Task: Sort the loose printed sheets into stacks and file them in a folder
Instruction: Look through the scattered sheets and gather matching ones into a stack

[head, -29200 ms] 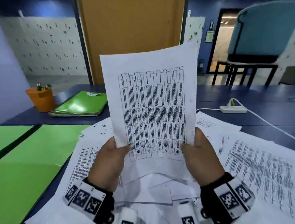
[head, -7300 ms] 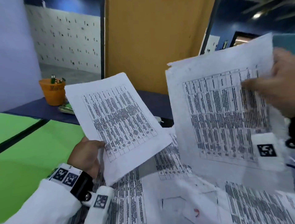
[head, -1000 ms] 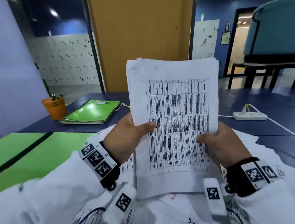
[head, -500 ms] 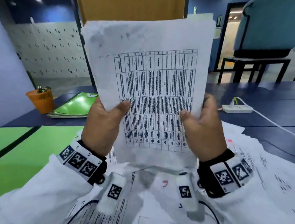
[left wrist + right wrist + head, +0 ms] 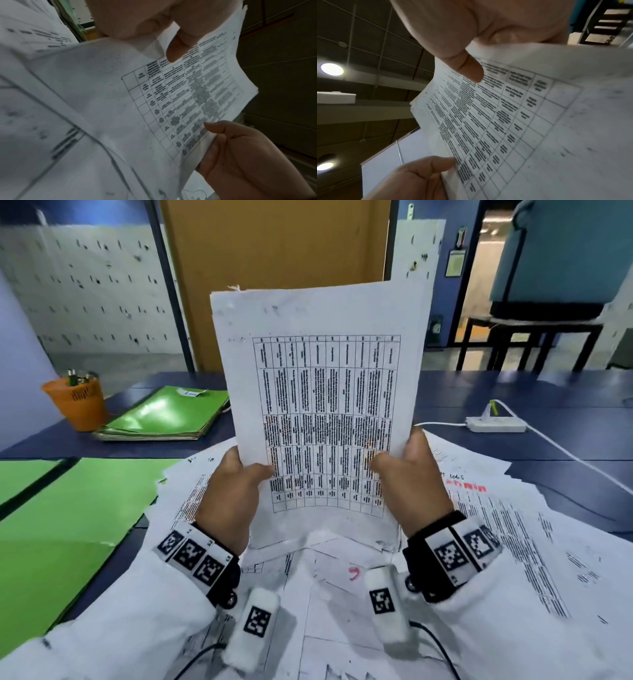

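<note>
A stack of printed sheets [image 5: 322,392] is held upright above the table [image 5: 513,392], its lower edge just over the loose sheets [image 5: 496,518] spread there. The top page carries a ruled table of dense black print; its upper edges are slightly ragged and not quite flush. The left hand [image 5: 233,491] is clamped on the lower left edge, thumb across the front. The right hand [image 5: 411,477] grips the lower right edge likewise. An open green folder [image 5: 68,525] lies at the left. Compared with half a second ago, the stack is held lower and farther from the head camera, with its bottom edge nearer the spread papers.
</note>
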`<action>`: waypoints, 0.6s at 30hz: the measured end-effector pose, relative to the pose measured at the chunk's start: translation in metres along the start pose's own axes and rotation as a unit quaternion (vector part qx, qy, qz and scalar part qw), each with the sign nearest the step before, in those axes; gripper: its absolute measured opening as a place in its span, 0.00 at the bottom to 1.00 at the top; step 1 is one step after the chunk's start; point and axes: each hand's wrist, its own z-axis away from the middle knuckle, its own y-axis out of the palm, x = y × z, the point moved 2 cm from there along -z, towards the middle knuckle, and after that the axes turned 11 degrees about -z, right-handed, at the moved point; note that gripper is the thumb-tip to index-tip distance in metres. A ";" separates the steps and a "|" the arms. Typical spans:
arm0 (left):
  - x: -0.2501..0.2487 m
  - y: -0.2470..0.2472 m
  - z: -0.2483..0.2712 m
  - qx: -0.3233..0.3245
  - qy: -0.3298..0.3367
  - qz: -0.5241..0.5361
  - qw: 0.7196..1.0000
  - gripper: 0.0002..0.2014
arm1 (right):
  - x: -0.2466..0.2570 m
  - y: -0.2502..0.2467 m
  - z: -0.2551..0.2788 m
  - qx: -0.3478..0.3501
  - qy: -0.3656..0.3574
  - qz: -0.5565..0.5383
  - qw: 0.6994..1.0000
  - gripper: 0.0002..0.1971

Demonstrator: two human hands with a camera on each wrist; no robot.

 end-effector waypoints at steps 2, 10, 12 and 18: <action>0.005 0.001 0.000 0.009 -0.001 -0.026 1.000 0.28 | -0.003 0.003 0.002 0.046 0.015 0.040 0.998 0.13; -0.002 -0.003 -0.013 0.008 0.043 -0.077 0.996 0.14 | 0.007 -0.004 -0.009 0.033 -0.034 0.112 0.993 0.10; -0.003 -0.006 -0.018 0.011 0.045 -0.062 0.997 0.17 | 0.012 -0.020 -0.020 0.056 0.004 0.127 0.990 0.12; 0.024 -0.025 -0.043 0.022 -0.044 0.068 0.996 0.16 | 0.000 -0.129 -0.050 0.042 0.208 0.427 0.879 0.26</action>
